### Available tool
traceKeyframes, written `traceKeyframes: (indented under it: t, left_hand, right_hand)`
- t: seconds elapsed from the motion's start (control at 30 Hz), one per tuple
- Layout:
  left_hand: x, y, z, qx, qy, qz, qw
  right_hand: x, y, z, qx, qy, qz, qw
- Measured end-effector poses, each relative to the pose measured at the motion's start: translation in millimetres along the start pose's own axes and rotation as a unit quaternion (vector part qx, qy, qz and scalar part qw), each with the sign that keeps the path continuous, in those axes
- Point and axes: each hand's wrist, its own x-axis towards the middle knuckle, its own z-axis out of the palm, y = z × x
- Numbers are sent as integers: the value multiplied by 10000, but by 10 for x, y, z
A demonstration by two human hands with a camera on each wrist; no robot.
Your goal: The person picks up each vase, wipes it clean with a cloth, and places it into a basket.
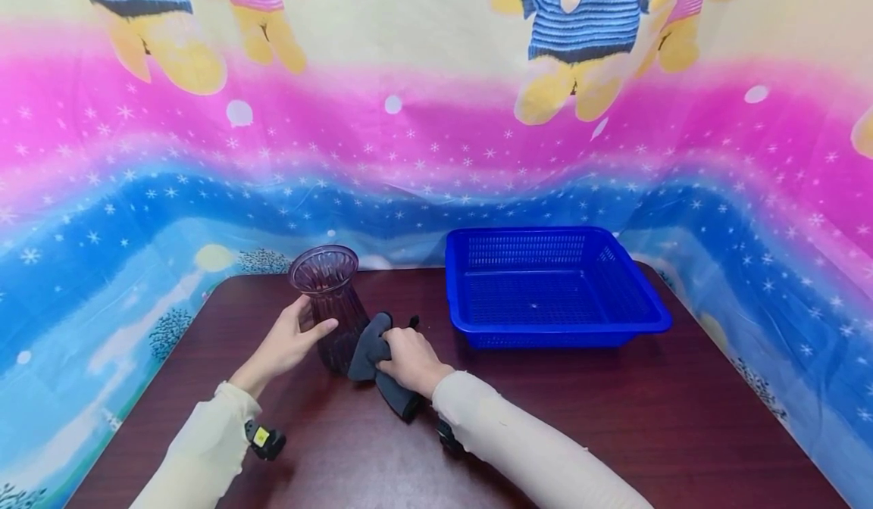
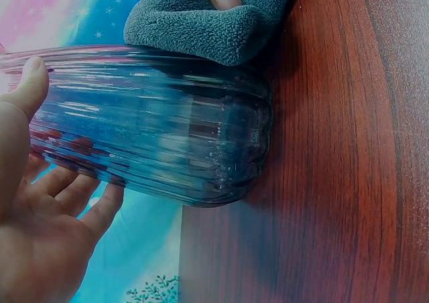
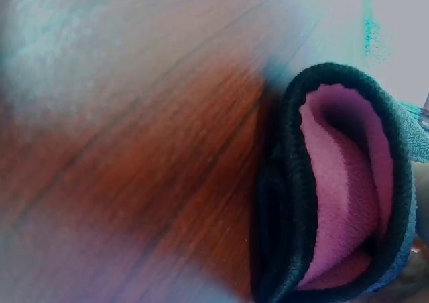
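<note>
A purple, ribbed glass vase (image 1: 336, 320) with a flared rim stands slightly tilted on the left half of the table. My left hand (image 1: 289, 342) holds its side, thumb in front and fingers round the back; the left wrist view shows the vase (image 2: 154, 129) between thumb and fingers. My right hand (image 1: 411, 359) grips a bunched grey cloth (image 1: 370, 348) against the vase's lower right side. In the left wrist view the fluffy cloth (image 2: 194, 21) lies along the glass near its base. The right wrist view shows the folded cloth (image 3: 345, 182) with a pink inner side.
A blue plastic basket (image 1: 559, 332) with perforated walls stands at the back right of the dark red-brown wooden table (image 1: 614, 418). Behind the table hangs a colourful printed cloth backdrop (image 1: 409, 145). Small black cameras sit at both wrists.
</note>
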Motion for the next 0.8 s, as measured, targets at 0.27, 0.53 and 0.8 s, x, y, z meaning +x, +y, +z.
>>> traceKeyframes:
  t: [0.27, 0.53, 0.8]
  left_hand:
    - [-5, 16, -6, -26, -44, -62, 10000]
    - [-3, 9, 1, -84, -47, -71, 9999]
    - [4, -6, 3, -102, -34, -24, 9999]
  right_hand:
    - [-8, -8, -18, -31, -2, -17, 10000]
    - [-32, -13, -31, -33, 12, -48, 10000]
    - [-39, -19, -70, -157, 71, -213, 9996]
